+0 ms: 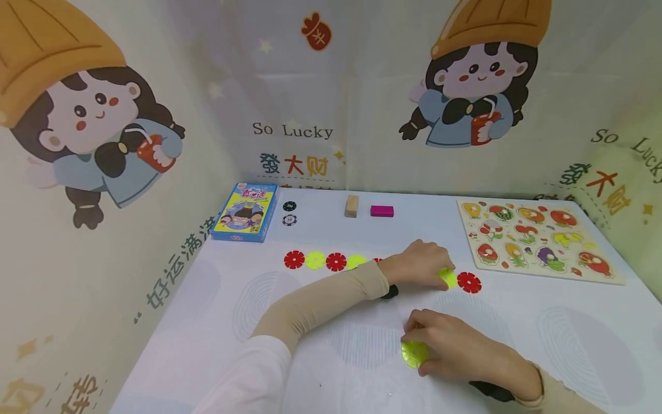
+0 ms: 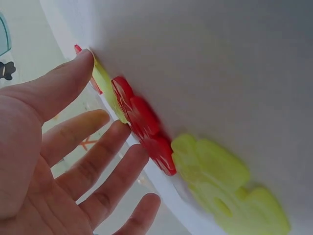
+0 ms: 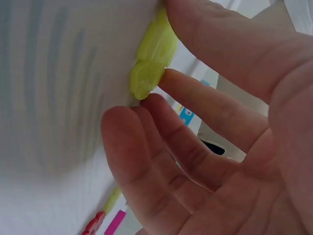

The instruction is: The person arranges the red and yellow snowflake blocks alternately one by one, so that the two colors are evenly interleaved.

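Note:
On the table lies a row of red and yellow notched plastic discs. My left hand reaches over the row, thumb and fingers at opposite edges of a yellow disc, pinching it where it lies. Just right of that is the end red disc. In the left wrist view, another red disc and a yellow disc follow along the row. Nearer the body, my right hand holds a separate yellow disc by its edges between thumb and fingers, low over the table. The left forearm hides part of the row.
At the back left lie a blue card box and two poker chips, one black. A wooden block and a magenta block stand behind the row. A fruit puzzle board is at the back right, before the patterned curtain.

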A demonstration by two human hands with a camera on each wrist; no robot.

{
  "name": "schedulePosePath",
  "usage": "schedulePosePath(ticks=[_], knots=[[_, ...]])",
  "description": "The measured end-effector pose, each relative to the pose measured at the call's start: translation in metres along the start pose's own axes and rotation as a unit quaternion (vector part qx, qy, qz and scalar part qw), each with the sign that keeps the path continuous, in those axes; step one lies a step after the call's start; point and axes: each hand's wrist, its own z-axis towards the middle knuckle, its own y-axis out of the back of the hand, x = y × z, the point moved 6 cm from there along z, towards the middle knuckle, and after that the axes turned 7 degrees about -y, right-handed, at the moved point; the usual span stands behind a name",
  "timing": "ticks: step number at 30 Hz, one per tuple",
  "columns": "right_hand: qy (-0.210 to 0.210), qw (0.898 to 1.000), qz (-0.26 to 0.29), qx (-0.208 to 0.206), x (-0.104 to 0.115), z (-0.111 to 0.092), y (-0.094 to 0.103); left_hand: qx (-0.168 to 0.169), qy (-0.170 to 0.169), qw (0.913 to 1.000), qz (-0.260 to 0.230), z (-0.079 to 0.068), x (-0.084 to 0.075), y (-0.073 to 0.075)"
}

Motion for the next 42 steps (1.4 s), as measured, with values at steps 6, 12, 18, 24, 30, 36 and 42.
schedulePosePath(ticks=[6,12,18,24,30,36,42], knots=[[-0.005,1.000,-0.001,0.025,-0.003,0.001,-0.001,-0.006,0.001,1.0000,0.003,0.001,-0.002,0.001],[-0.001,1.000,0.019,0.014,0.003,-0.001,0.000,-0.009,0.002,0.9999,0.005,0.000,-0.004,0.002],[-0.015,1.000,0.016,0.000,-0.002,0.000,0.003,-0.005,0.012,0.9999,0.010,-0.002,-0.002,0.004],[-0.112,0.993,-0.011,-0.040,-0.061,-0.012,0.039,-0.003,0.006,0.9999,0.009,0.002,0.000,0.000],[-0.231,0.970,-0.022,-0.076,-0.157,-0.040,0.064,-0.008,-0.006,0.9999,0.006,0.004,-0.003,0.000],[-0.283,0.958,-0.013,-0.044,-0.195,-0.053,0.049,-0.008,-0.006,0.9999,-0.006,0.004,-0.004,-0.001],[-0.264,0.962,-0.034,-0.066,-0.191,-0.052,0.050,-0.009,0.004,1.0000,-0.002,0.002,-0.002,0.000]])
